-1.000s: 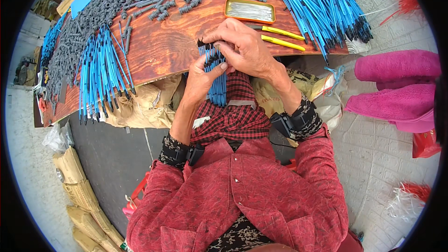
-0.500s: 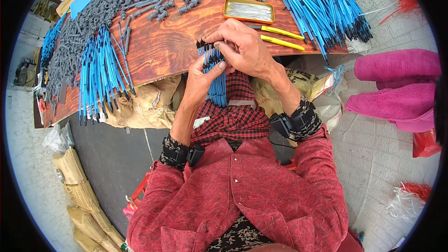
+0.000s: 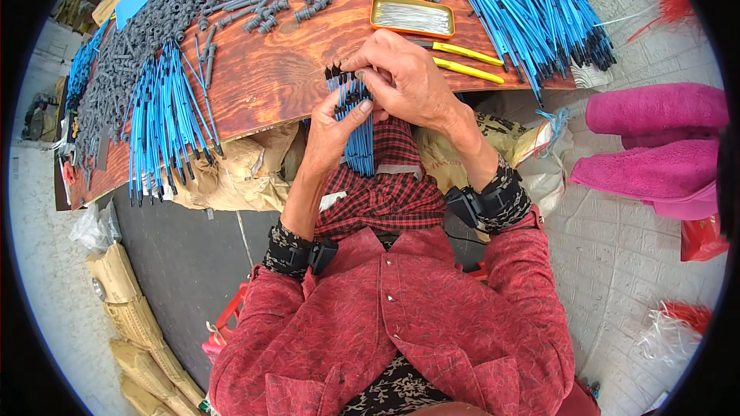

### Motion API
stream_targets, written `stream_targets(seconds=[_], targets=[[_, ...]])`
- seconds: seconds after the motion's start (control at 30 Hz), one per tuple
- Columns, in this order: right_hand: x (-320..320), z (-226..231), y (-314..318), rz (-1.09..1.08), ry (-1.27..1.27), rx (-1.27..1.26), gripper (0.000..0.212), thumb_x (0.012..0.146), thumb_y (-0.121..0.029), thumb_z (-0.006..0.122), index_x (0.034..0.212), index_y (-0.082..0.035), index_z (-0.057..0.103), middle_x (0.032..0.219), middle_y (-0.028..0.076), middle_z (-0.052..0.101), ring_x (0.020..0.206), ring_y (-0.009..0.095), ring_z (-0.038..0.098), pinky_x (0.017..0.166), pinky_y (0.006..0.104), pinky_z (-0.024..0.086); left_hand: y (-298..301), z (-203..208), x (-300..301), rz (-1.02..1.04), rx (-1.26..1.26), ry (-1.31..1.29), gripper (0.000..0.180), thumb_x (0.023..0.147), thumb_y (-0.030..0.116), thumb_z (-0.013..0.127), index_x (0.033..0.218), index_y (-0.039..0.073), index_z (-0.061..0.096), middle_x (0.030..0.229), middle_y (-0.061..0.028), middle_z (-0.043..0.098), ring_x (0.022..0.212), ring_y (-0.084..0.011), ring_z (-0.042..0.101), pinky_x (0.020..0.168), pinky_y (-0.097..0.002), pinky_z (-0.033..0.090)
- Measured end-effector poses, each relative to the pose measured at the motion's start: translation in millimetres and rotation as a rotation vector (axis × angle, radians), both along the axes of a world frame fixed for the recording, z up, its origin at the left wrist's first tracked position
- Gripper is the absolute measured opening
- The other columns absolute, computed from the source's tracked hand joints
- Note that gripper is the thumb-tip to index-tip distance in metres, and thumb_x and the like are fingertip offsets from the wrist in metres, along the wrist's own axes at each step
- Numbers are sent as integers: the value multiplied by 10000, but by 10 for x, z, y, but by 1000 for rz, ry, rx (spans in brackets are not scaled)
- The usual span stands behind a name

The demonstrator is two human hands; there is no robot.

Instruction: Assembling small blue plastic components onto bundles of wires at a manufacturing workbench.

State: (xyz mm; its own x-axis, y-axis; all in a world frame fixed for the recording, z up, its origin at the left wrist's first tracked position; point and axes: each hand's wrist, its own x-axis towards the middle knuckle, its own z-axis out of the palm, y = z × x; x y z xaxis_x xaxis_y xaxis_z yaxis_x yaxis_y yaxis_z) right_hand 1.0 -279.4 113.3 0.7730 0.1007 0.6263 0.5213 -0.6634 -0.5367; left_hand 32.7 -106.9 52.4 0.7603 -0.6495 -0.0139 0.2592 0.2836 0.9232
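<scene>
Above my lap, at the table's near edge, my left hand (image 3: 336,125) is wrapped round a bundle of thin blue tubes (image 3: 359,146) with black tips. Its thumb presses across the tubes from the front. The black ends stand up in a row at the top, and the blue lengths hang down below the hand. My right hand (image 3: 405,81) is closed in a pinch at the upper end of the bundle, thumb against the index finger. What lies between those fingertips is too small to make out.
On the wooden table (image 3: 262,92) lie a heap of grey plastic fittings (image 3: 166,11), yellow-handled pliers (image 3: 466,62) and a tin of thin silvery wires (image 3: 412,17). More blue tubes (image 3: 166,123) lie at the left and another pile (image 3: 524,11) at the right. Pink towelling (image 3: 655,139) is farther right.
My right hand's pinching fingertips have shifted very slightly at the top of the bundle. My left hand keeps its hold in nearly the same place.
</scene>
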Motion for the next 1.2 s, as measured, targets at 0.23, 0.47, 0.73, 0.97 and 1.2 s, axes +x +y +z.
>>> stream_targets(seconds=[0.23, 0.47, 0.73, 0.97, 1.2], targets=[[-12, 13, 15, 1, 29, 25, 166, 848, 14, 632, 995, -26, 694, 876, 79, 623, 786, 229, 630, 689, 343, 502, 15, -6, 2, -12, -43, 29, 286, 966, 55, 659, 1239, -23, 629, 1101, -117, 700, 964, -216, 723, 871, -330, 605], [-2, 5, 16, 4, 27, 53, 169, 849, 5, 639, 1003, -31, 700, 867, 60, 610, 704, 173, 579, 624, 308, 467, 26, -16, 13, -28, -32, 41, 282, 966, 47, 655, 1239, -20, 628, 1098, -118, 702, 962, -215, 725, 869, -332, 606], [9, -26, 34, -5, 27, 88, 166, 858, -4, 639, 1006, -38, 706, 866, 53, 610, 685, 154, 562, 607, 297, 455, 26, -9, 21, -35, -45, 53, 276, 966, 46, 656, 1233, -18, 629, 1093, -114, 703, 958, -208, 724, 866, -330, 606], [-22, 37, 29, -45, 68, 29, 154, 827, -15, 616, 955, -26, 701, 884, 128, 634, 811, 307, 646, 718, 400, 521, 36, 3, 21, -49, -30, 61, 272, 974, 62, 652, 1233, -14, 626, 1088, -116, 703, 957, -206, 723, 868, -326, 606], [-13, 73, 53, -25, 50, 35, 153, 834, -10, 609, 959, -22, 696, 894, 129, 633, 831, 312, 647, 722, 401, 524, 15, 41, 17, -26, -11, 22, 275, 976, 70, 653, 1238, -9, 627, 1090, -118, 705, 956, -204, 726, 861, -323, 608]])
